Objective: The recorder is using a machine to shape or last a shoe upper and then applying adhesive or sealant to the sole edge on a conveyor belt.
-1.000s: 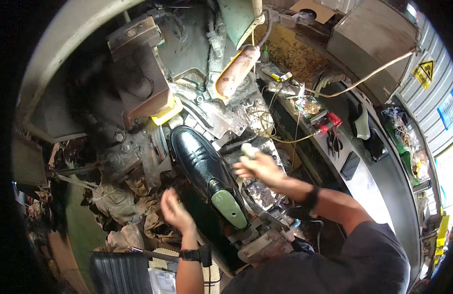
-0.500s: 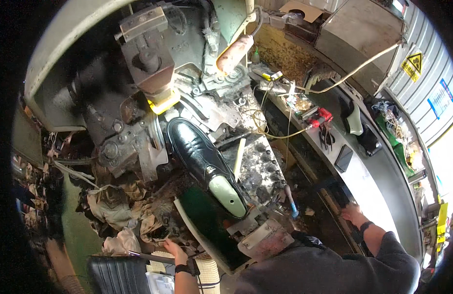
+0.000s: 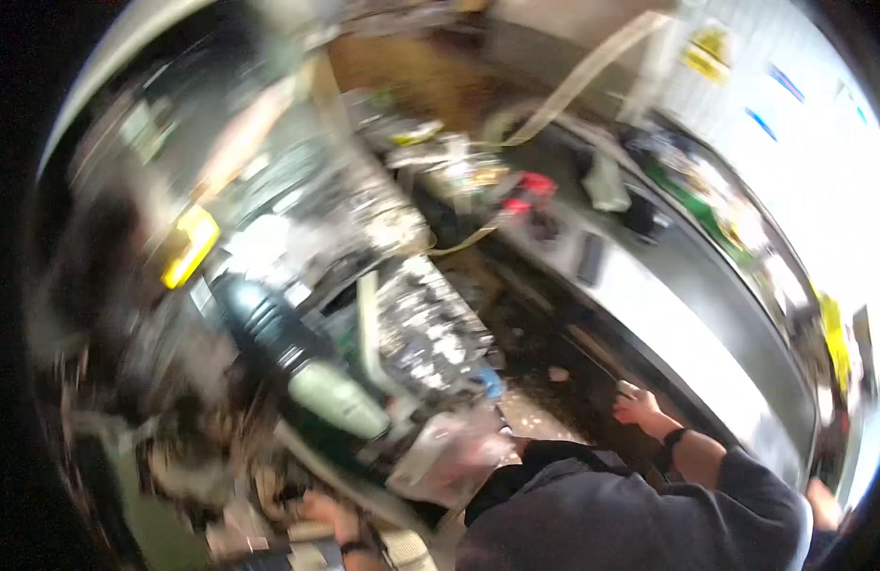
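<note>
A glossy black shoe upper stretched over a pale green last [image 3: 297, 366] sits at about eight o'clock from the picture's centre, tilted with its pale heel end toward the person — the whole view is badly smeared by motion.

The left hand [image 3: 328, 519] lies low at seven o'clock, below the shoe and apart from it, among blurred scraps; whether its fingers are spread or closed cannot be told. The right hand [image 3: 640, 409] is at four o'clock, well apart from the shoe, resting at the edge of a long grey metal bench [image 3: 687, 324] with fingers loosely apart and holding nothing.

A yellow tag [image 3: 188, 247] shows at ten o'clock on the dark machine, and red-handled tools [image 3: 530, 190] lie on the bench at one o'clock.
</note>
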